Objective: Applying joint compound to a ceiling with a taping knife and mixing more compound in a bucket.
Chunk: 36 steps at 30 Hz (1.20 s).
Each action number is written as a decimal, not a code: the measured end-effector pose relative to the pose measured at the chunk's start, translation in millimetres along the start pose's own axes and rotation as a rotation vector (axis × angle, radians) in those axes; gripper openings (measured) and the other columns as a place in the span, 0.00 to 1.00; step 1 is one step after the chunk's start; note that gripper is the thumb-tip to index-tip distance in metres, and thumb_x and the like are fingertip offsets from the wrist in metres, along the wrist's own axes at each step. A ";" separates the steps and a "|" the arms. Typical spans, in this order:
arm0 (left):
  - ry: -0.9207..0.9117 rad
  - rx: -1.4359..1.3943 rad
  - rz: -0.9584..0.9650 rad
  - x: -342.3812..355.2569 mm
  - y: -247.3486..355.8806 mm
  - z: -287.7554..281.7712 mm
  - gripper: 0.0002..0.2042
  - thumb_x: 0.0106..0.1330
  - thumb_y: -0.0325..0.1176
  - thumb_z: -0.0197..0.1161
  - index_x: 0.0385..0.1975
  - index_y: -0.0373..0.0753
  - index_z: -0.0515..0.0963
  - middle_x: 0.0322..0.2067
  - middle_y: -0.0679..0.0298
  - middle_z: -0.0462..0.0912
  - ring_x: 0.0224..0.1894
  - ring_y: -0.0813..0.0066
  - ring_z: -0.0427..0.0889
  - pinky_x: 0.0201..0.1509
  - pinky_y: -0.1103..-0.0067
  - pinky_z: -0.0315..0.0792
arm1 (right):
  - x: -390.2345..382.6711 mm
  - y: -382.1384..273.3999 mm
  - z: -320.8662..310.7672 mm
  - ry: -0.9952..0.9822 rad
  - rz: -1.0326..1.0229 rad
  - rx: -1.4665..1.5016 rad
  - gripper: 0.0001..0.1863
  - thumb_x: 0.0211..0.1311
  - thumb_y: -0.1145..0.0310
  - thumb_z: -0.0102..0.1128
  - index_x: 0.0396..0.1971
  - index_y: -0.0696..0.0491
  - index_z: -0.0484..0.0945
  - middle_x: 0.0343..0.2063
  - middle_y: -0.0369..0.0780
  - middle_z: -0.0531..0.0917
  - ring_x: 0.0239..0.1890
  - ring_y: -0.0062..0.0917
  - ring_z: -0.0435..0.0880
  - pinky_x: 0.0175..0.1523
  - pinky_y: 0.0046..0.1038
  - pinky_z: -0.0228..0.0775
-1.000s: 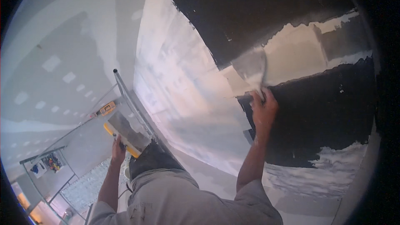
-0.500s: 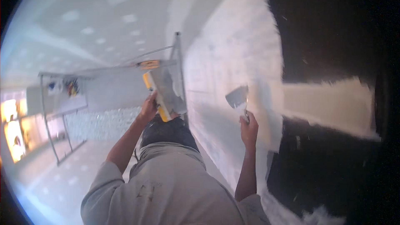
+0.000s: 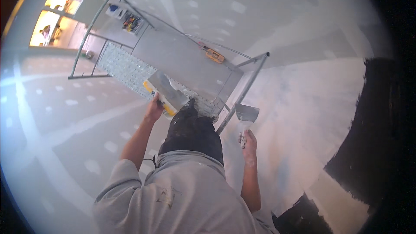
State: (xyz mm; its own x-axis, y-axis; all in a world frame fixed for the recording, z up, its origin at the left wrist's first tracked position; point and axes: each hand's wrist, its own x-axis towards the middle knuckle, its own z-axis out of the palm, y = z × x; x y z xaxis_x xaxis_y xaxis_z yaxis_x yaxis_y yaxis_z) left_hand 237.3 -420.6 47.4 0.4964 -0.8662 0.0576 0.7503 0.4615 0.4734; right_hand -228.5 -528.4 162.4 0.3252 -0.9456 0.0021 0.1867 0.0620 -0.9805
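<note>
In my left hand (image 3: 154, 110) is a wide finishing blade (image 3: 161, 86) with a grey metal face and yellow ends on its back edge. Pale compound lies on its face. The fingers are wrapped around the back edge, partly hidden behind it. To the right, my right hand (image 3: 248, 142) grips a filling knife (image 3: 247, 113) by its handle, with the broad grey blade pointing away from me. Whitish smears show on that hand and wrist. The knife appears in front of the white-coated wall (image 3: 294, 117), and I cannot tell whether it touches it.
I am on a speckled scaffold platform (image 3: 125, 67) with grey metal rails (image 3: 248, 87). Below are an orange-yellow tool or case (image 3: 213, 55) and a tray of tools (image 3: 131, 22). Dark patches (image 3: 368, 134) border the wall's white coat. Bright openings (image 3: 54, 17) are at far left.
My view has turned, so the wall and scaffold appear rotated. The filling knife now appears nearer the scaffold rail and the finishing blade is tilted differently. Both tools stay in my hands.
</note>
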 end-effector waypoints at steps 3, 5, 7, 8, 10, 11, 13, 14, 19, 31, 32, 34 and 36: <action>-0.019 -0.032 0.032 4.7 -12.9 10.2 0.24 0.73 0.46 0.49 0.61 0.35 0.63 0.59 0.58 0.71 0.61 0.61 0.69 0.68 0.63 0.59 | -1.3 -3.1 11.6 -0.089 0.021 -0.142 0.10 0.68 0.65 0.53 0.42 0.55 0.75 0.28 0.34 0.78 0.25 0.15 0.75 0.30 0.18 0.69; -0.064 -0.070 0.035 7.8 -14.9 9.6 0.24 0.73 0.45 0.49 0.62 0.35 0.62 0.60 0.59 0.69 0.62 0.61 0.67 0.68 0.62 0.59 | 0.0 -11.5 25.9 -0.159 0.034 -0.207 0.12 0.66 0.68 0.55 0.45 0.58 0.74 0.30 0.35 0.79 0.27 0.16 0.76 0.30 0.18 0.69; -0.072 -0.083 0.022 9.7 -21.2 27.6 0.24 0.73 0.45 0.49 0.62 0.35 0.62 0.60 0.59 0.70 0.62 0.61 0.67 0.68 0.62 0.59 | 8.1 -18.5 28.3 -0.213 0.012 -0.210 0.13 0.66 0.70 0.55 0.47 0.58 0.74 0.31 0.35 0.79 0.27 0.15 0.76 0.30 0.18 0.69; -0.075 -0.093 0.016 9.1 -23.7 37.6 0.24 0.73 0.45 0.49 0.62 0.36 0.62 0.60 0.59 0.70 0.62 0.61 0.67 0.68 0.61 0.59 | 12.2 -21.7 29.8 -0.276 -0.007 -0.213 0.14 0.65 0.72 0.56 0.49 0.58 0.73 0.32 0.34 0.79 0.27 0.15 0.76 0.30 0.18 0.69; -0.053 -0.083 0.029 6.0 -26.5 39.3 0.24 0.73 0.45 0.49 0.62 0.36 0.61 0.59 0.60 0.70 0.62 0.62 0.68 0.68 0.62 0.59 | 5.3 -32.2 54.4 -0.190 -0.099 -0.398 0.16 0.64 0.74 0.56 0.51 0.58 0.73 0.34 0.36 0.79 0.29 0.17 0.77 0.32 0.20 0.70; -0.030 -0.075 0.043 2.3 -26.9 37.2 0.24 0.73 0.45 0.49 0.62 0.36 0.61 0.59 0.60 0.70 0.62 0.63 0.68 0.68 0.62 0.59 | 1.5 -34.9 63.4 -0.103 -0.191 -0.583 0.18 0.62 0.75 0.56 0.53 0.57 0.72 0.36 0.37 0.80 0.32 0.19 0.78 0.34 0.22 0.71; 0.034 -0.077 0.053 -7.0 -42.9 18.8 0.24 0.73 0.45 0.49 0.63 0.37 0.61 0.58 0.61 0.71 0.61 0.63 0.68 0.67 0.62 0.60 | 0.6 -32.0 60.4 -0.114 -0.485 -0.868 0.21 0.60 0.77 0.56 0.54 0.56 0.72 0.39 0.40 0.79 0.35 0.25 0.79 0.37 0.26 0.73; 0.100 -0.079 0.061 -14.0 -52.7 6.3 0.24 0.73 0.45 0.49 0.63 0.38 0.60 0.57 0.61 0.72 0.60 0.64 0.69 0.67 0.62 0.60 | -1.0 -29.1 58.1 -0.123 -0.783 -1.147 0.23 0.58 0.79 0.56 0.56 0.55 0.71 0.42 0.43 0.79 0.38 0.30 0.79 0.40 0.31 0.74; 0.285 -0.070 0.011 -7.3 -78.8 -45.3 0.20 0.73 0.44 0.50 0.57 0.37 0.65 0.49 0.60 0.75 0.52 0.64 0.76 0.58 0.61 0.70 | 1.0 -11.4 93.7 -0.252 -0.585 -1.503 0.24 0.59 0.70 0.56 0.57 0.40 0.74 0.37 0.46 0.75 0.44 0.41 0.78 0.47 0.40 0.73; 0.415 0.255 0.209 66.6 -83.8 35.1 0.17 0.72 0.39 0.52 0.49 0.30 0.70 0.35 0.59 0.79 0.34 0.68 0.82 0.36 0.71 0.79 | 69.8 -17.0 193.4 -0.356 -0.625 -1.614 0.11 0.58 0.72 0.51 0.37 0.53 0.82 0.28 0.54 0.82 0.34 0.48 0.84 0.39 0.44 0.77; 0.411 0.254 0.202 68.3 -86.2 49.4 0.17 0.72 0.39 0.52 0.49 0.30 0.70 0.35 0.59 0.79 0.34 0.68 0.82 0.36 0.71 0.79 | 73.5 -21.8 194.0 -0.347 -0.611 -1.631 0.11 0.58 0.73 0.50 0.36 0.55 0.82 0.29 0.54 0.82 0.34 0.48 0.84 0.39 0.44 0.77; 0.457 0.203 0.202 71.3 -85.4 61.5 0.15 0.72 0.39 0.52 0.46 0.31 0.72 0.33 0.62 0.78 0.31 0.72 0.81 0.33 0.72 0.79 | 76.1 -29.0 196.6 -0.356 -0.632 -1.617 0.11 0.58 0.73 0.50 0.34 0.56 0.82 0.29 0.54 0.82 0.34 0.48 0.84 0.39 0.44 0.77; 0.431 0.194 0.241 69.1 -83.8 63.4 0.15 0.71 0.39 0.53 0.45 0.31 0.73 0.32 0.62 0.78 0.32 0.73 0.80 0.34 0.74 0.77 | 76.5 -32.2 199.7 -0.369 -0.653 -1.602 0.11 0.58 0.74 0.49 0.33 0.57 0.81 0.28 0.54 0.82 0.34 0.49 0.84 0.39 0.45 0.77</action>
State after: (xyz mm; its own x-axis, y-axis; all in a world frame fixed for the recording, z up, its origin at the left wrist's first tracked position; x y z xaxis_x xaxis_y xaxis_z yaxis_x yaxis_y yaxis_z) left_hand 181.1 -531.3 67.5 0.8097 -0.5639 -0.1626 0.5189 0.5584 0.6473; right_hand -24.5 -539.0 233.4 0.7901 -0.5580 0.2537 -0.5740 -0.8187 -0.0131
